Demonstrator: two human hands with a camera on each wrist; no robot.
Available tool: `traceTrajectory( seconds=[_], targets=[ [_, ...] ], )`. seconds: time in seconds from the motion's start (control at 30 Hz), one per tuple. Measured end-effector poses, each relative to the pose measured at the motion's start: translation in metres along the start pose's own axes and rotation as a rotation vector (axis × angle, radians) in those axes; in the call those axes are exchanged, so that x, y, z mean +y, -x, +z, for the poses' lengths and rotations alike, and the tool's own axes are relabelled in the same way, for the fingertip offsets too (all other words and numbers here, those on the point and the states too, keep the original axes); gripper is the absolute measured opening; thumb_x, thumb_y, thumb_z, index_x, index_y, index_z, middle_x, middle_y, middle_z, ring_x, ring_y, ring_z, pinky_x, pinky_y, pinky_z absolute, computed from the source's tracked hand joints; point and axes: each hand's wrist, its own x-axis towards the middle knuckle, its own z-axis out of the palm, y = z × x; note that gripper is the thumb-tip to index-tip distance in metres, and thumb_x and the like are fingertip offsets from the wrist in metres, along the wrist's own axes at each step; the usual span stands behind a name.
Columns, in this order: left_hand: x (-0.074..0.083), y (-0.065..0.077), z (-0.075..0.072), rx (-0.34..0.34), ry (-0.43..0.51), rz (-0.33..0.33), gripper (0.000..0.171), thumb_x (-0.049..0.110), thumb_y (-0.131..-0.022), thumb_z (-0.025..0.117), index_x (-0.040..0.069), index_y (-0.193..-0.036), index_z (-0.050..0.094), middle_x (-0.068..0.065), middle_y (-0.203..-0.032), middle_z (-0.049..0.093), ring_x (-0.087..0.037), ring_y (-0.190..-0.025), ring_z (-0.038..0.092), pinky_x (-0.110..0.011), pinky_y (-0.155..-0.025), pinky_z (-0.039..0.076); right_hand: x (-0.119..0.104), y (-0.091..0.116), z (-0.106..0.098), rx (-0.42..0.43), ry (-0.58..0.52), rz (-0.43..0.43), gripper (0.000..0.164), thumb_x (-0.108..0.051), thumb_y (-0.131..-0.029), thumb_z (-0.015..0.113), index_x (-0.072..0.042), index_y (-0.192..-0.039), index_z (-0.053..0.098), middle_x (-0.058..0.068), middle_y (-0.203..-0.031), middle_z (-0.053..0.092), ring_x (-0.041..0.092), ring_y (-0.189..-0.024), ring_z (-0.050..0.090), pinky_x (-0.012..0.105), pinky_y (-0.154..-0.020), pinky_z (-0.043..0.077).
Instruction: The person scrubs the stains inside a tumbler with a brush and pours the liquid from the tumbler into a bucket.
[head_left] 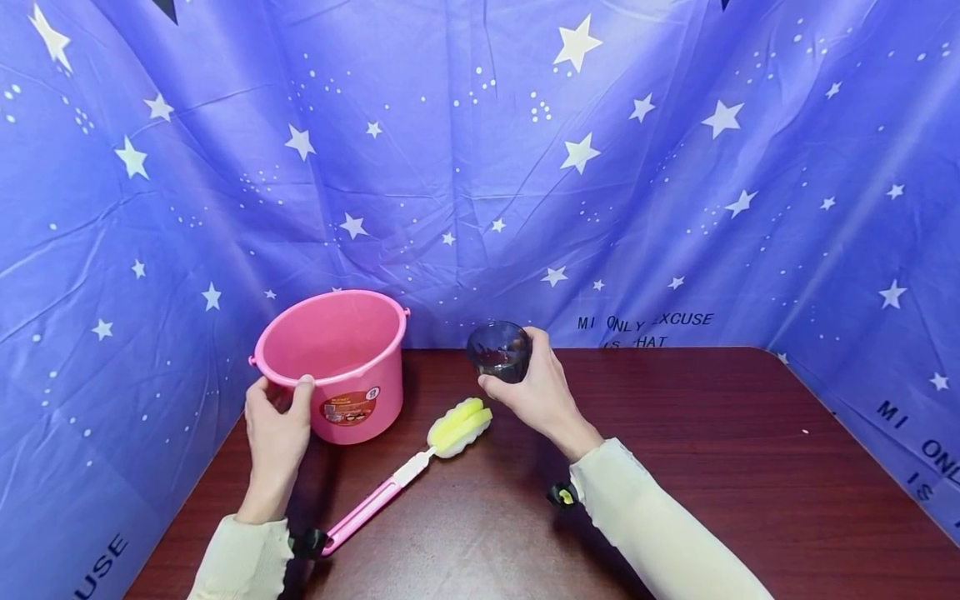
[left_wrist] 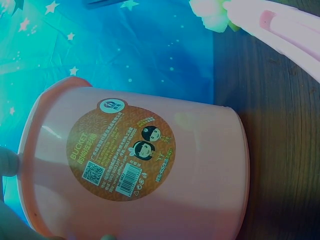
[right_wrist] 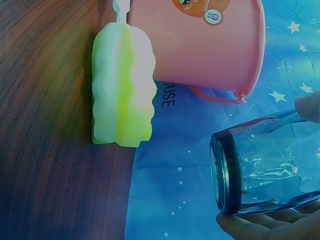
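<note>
A pink bucket (head_left: pixel 360 421) with an orange round label stands at the left of the table. My left hand (head_left: pixel 276 429) grips its near left rim, thumb at the rim and fingers against the outer wall. Right of the bucket, my right hand (head_left: pixel 543 392) holds a dark, see-through drinking glass (head_left: pixel 498 350), its mouth upward in the head view. The right wrist view shows the thick base of the glass (right_wrist: pixel 227 172), with fingers beneath and thumb at the side. A sponge brush (head_left: pixel 459 427) with a pink and white handle lies between my hands.
The dark red wooden table (head_left: pixel 675 467) has its far edge against a blue star-printed cloth (head_left: pixel 465 167), which also hangs at both sides. In the right wrist view the bucket's pink carry handle (right_wrist: pixel 212 97) hangs along the bucket's far side.
</note>
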Motion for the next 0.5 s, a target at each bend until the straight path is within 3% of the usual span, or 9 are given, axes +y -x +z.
traceTrajectory(
  seconds=[0.5],
  targets=[
    [0.0,0.0,-0.001,0.0,-0.007,-0.01,0.06,0.03,-0.09,0.063,-0.004,-0.133,0.039,-0.018,-0.127,0.043,-0.029,-0.114,0.048,-0.045,-0.099,0.04,0.009,0.007,-0.018,0.034,0.026,0.024,0.085,-0.036,-0.066,0.083,-0.008,-0.131,0.036,0.012,-0.118,0.054,0.025,-0.107,0.053,0.043,-0.088,0.044]
  ],
)
